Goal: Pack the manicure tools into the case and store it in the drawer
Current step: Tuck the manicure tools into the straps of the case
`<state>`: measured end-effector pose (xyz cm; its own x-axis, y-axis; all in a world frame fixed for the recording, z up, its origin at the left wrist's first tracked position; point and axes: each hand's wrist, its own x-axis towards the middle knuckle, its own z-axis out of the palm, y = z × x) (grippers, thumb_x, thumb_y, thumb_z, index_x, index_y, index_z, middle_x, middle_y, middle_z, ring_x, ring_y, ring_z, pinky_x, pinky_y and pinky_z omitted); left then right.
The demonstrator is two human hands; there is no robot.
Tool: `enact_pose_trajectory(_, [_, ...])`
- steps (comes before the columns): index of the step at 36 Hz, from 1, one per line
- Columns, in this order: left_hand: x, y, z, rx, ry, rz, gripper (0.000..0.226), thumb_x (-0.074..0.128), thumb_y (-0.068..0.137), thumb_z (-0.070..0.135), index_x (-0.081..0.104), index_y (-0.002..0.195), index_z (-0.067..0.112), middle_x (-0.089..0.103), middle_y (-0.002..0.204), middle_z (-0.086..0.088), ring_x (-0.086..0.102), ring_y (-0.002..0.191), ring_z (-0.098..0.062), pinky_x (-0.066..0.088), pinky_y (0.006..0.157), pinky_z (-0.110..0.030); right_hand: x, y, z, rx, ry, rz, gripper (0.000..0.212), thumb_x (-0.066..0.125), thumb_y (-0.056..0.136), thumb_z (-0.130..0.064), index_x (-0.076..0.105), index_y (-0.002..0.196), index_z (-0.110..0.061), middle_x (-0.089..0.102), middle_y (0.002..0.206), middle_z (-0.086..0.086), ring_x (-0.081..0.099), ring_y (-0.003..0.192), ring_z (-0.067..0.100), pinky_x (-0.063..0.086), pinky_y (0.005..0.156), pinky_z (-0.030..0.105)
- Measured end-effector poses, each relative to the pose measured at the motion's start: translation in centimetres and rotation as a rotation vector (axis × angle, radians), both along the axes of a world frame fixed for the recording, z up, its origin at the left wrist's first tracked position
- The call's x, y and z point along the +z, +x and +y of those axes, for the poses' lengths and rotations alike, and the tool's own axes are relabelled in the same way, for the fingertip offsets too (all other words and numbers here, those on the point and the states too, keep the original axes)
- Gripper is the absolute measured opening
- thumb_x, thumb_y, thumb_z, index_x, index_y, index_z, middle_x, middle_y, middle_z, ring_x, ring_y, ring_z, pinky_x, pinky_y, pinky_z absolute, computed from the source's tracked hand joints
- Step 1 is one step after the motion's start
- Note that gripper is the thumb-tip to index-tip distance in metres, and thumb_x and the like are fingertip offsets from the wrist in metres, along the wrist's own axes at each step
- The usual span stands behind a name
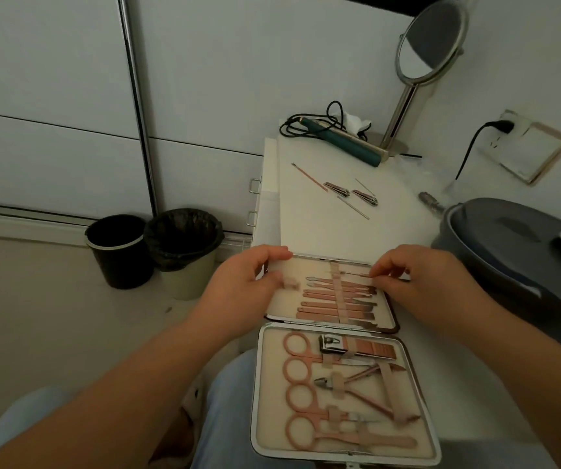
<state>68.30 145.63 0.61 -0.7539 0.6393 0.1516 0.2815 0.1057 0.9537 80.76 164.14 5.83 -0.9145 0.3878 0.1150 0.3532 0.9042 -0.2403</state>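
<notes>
An open manicure case [417, 394] lies at the near edge of the white tabletop, partly over my lap. Its near half holds rose-gold scissors [297, 358], a nail clipper [331, 344] and nippers [357, 384] under straps. Several flat tools sit in the far half [292, 309]. My left hand [242, 289] grips the far half's left edge. My right hand [421, 282] pinches a thin tool [353, 273] lying in the top slot. Farther back, loose on the table, lie two nail clippers [338, 189] [367, 197] and three thin picks [309, 177] [353, 207] [364, 186].
A teal corded device [343, 145] and a round standing mirror [429, 45] stand at the table's back. A grey pouch-like object [515, 245] lies at the right. Drawer handles [253, 186] show on the table's left side. Two bins [120, 248] [188, 245] stand on the floor.
</notes>
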Motion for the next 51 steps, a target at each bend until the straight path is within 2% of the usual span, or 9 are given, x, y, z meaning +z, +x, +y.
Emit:
enact_pose_trajectory(11, [-0.2,0.1,0.1,0.010,0.017,-0.016,0.032,0.055,0.085,0.007,0.060,0.088,0.038,0.060,0.118,0.009,0.054,0.112,-0.016,0.045,0.096,-0.039,0.1,0.2,0.2,0.007,0.043,-0.038,0.017,0.053,0.090,-0.023,0.067,0.099,-0.029,0.055,0.089,-0.013,0.049,0.083,0.006,0.041,0.073,0.021])
enact_pose_trajectory(14, [-0.3,-0.1,0.0,-0.006,-0.007,0.002,0.029,0.054,0.086,0.012,0.060,0.088,0.041,0.058,0.117,0.015,0.052,0.113,-0.011,0.046,0.088,-0.024,0.0,-0.1,0.0,0.020,0.030,-0.045,0.018,0.053,0.090,-0.023,0.066,0.100,-0.030,0.060,0.096,-0.010,0.052,0.086,0.007,0.045,0.076,0.023])
enact_pose_trajectory(16, [-0.1,-0.1,0.0,-0.029,-0.038,0.039,0.024,0.055,0.086,0.019,0.060,0.092,0.042,0.056,0.119,0.018,0.044,0.120,-0.003,0.038,0.087,-0.012,-0.1,-0.4,0.0,0.042,0.035,-0.051,0.018,0.053,0.091,-0.024,0.066,0.101,-0.031,0.058,0.096,-0.012,0.049,0.085,0.006,0.043,0.076,0.022])
enact_pose_trajectory(21, [0.6,-0.1,0.1,-0.094,-0.224,0.316,0.027,0.055,0.086,0.029,0.055,0.112,0.038,0.045,0.127,0.021,0.018,0.126,0.012,0.021,0.104,-0.020,-0.7,-1.0,0.0,0.090,0.030,-0.021,0.019,0.052,0.091,-0.026,0.065,0.102,-0.033,0.048,0.086,-0.019,0.043,0.082,0.002,0.035,0.070,0.018])
enact_pose_trajectory(25, [1.5,0.5,0.7,-0.157,-0.296,0.478,0.034,0.055,0.085,0.035,0.053,0.120,0.033,0.043,0.122,0.022,0.024,0.118,0.013,0.021,0.098,-0.014,-1.1,-1.5,-0.1,0.109,0.019,0.013,0.019,0.052,0.091,-0.029,0.063,0.104,-0.035,0.048,0.086,-0.017,0.045,0.081,0.003,0.037,0.071,0.019])
enact_pose_trajectory(30, [1.9,0.9,1.2,-0.193,-0.429,0.624,0.047,0.049,0.086,0.046,0.044,0.130,0.032,0.040,0.136,0.012,0.032,0.124,-0.003,0.021,0.097,-0.016,-1.5,-1.7,0.0,0.118,0.037,0.032,0.019,0.051,0.090,-0.033,0.062,0.106,-0.037,0.055,0.092,-0.012,0.047,0.082,0.004,0.040,0.072,0.020])
enact_pose_trajectory(34, [2.0,1.0,1.4,-0.213,-0.483,0.654,0.057,0.046,0.084,0.053,0.033,0.137,0.034,0.033,0.140,0.009,0.026,0.128,-0.007,0.020,0.104,-0.021,-1.4,-1.3,0.5,0.113,0.030,0.050,0.019,0.053,0.088,-0.037,0.062,0.105,-0.037,0.057,0.094,-0.011,0.048,0.084,0.006,0.039,0.073,0.022])
enact_pose_trajectory(41, [1.6,1.2,1.4,-0.199,-0.495,0.672,0.056,0.045,0.084,0.055,0.037,0.134,0.034,0.029,0.141,0.010,0.023,0.130,-0.009,0.018,0.106,-0.022,-1.3,-0.8,1.2,0.151,0.113,0.054,0.012,0.054,0.087,-0.036,0.064,0.090,-0.029,0.047,0.091,-0.019,0.039,0.093,0.002,0.031,0.076,0.019])
enact_pose_trajectory(51, [1.5,1.4,1.5,-0.198,-0.490,0.677,0.055,0.045,0.083,0.057,0.038,0.133,0.035,0.029,0.140,0.010,0.021,0.129,-0.008,0.017,0.106,-0.023,-1.4,-1.6,0.9,0.226,0.072,-0.004,0.017,0.047,0.091,-0.035,0.060,0.096,-0.025,0.045,0.092,-0.016,0.037,0.091,0.003,0.030,0.076,0.018])
